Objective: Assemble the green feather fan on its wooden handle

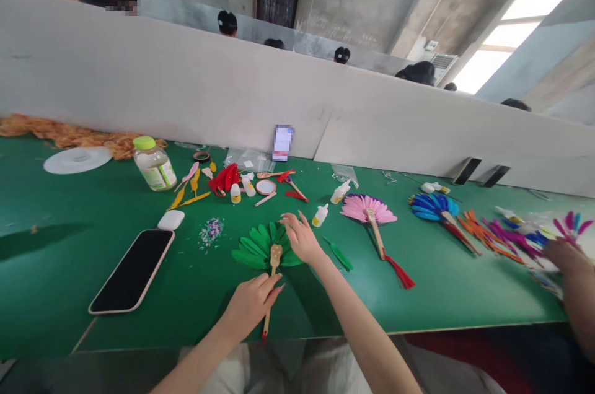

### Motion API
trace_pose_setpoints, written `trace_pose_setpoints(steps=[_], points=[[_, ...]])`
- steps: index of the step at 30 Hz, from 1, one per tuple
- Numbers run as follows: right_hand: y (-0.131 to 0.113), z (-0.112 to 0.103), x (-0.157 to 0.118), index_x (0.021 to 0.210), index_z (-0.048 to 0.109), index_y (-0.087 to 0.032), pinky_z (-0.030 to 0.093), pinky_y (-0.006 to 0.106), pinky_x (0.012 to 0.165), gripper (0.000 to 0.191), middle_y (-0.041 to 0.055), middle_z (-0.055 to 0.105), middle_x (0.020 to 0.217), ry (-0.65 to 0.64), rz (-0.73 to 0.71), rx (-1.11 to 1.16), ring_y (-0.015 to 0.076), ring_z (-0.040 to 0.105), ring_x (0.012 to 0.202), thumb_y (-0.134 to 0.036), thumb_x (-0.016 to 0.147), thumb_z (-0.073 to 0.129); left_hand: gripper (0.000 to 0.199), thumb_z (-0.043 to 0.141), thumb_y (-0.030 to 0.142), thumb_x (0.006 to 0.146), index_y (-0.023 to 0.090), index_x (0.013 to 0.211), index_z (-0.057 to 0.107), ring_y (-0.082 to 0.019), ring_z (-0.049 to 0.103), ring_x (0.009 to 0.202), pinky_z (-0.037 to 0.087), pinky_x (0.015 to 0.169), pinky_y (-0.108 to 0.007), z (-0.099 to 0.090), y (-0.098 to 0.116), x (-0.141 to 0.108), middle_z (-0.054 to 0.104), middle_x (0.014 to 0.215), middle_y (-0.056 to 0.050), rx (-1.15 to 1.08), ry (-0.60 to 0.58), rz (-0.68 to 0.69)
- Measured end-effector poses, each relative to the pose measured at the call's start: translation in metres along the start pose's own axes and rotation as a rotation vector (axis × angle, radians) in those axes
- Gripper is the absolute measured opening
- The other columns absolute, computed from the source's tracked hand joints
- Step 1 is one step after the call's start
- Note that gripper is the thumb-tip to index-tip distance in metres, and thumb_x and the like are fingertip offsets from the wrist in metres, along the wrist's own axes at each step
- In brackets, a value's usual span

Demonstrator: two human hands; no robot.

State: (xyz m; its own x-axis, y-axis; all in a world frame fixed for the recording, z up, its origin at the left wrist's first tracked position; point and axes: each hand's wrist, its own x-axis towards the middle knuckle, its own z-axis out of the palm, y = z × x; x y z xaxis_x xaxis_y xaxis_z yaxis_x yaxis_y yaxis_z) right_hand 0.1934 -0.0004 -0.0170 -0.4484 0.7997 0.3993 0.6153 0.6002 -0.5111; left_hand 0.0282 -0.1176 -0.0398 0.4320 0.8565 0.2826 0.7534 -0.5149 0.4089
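A green feather fan (255, 248) lies spread on the green table, its wooden handle pointing toward me. My left hand (253, 301) is closed around the upper part of that handle. Over the fan's right-hand feathers is my right hand (300, 234), fingers bent and apart, its fingertips near the upper feathers; nothing shows in it. A loose green feather (341, 254) rests to the right of the fan. Small sequins (212, 232) are heaped to the left. Beyond my right hand stands a small glue bottle (320, 215).
A phone (134, 271), a jar (155, 165) and red feathers (225, 179) are at the left. A pink fan (369, 211) and a blue fan (433, 207) lie right. Another person's hand (567, 251) touches colourful feathers at the far right. A partition (209, 90) borders the table.
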Motion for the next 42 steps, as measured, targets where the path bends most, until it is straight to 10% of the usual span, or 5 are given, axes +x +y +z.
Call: trace_pose_setpoints(steps=[6, 20, 42], points=[[0.008, -0.011, -0.011, 0.11, 0.049, -0.019, 0.035, 0.043, 0.097, 0.028, 0.0076, 0.06, 0.101, 0.235, 0.16, 0.093, 0.0198, 0.053, 0.102, -0.017, 0.087, 0.031, 0.027, 0.039, 0.03, 0.09, 0.02, 0.104, 0.06, -0.013, 0.062, 0.077, 0.049, 0.069, -0.022, -0.01, -0.004, 0.004, 0.065, 0.083, -0.003, -0.23, 0.069, -0.099], [0.024, 0.004, -0.015, 0.095, 0.059, -0.019, 0.031, 0.047, 0.1, 0.033, 0.0082, 0.05, 0.12, 0.1, 0.082, -0.006, 0.0223, 0.043, 0.114, -0.005, 0.078, 0.035, 0.035, 0.034, 0.028, 0.088, 0.016, 0.074, 0.063, -0.015, 0.058, 0.062, 0.037, 0.056, -0.023, -0.036, -0.056, 0.134, 0.064, 0.068, -0.004, -0.151, -0.202, -0.183], [0.024, 0.0, -0.01, 0.1, 0.063, -0.021, 0.025, 0.05, 0.104, 0.034, 0.0069, 0.048, 0.126, 0.032, 0.145, -0.015, 0.0238, 0.042, 0.117, -0.01, 0.081, 0.039, 0.036, 0.037, 0.037, 0.085, 0.019, 0.094, 0.067, -0.018, 0.063, 0.084, 0.046, 0.073, -0.025, -0.022, -0.076, 0.129, 0.07, 0.095, -0.002, -0.51, -0.32, -0.405]])
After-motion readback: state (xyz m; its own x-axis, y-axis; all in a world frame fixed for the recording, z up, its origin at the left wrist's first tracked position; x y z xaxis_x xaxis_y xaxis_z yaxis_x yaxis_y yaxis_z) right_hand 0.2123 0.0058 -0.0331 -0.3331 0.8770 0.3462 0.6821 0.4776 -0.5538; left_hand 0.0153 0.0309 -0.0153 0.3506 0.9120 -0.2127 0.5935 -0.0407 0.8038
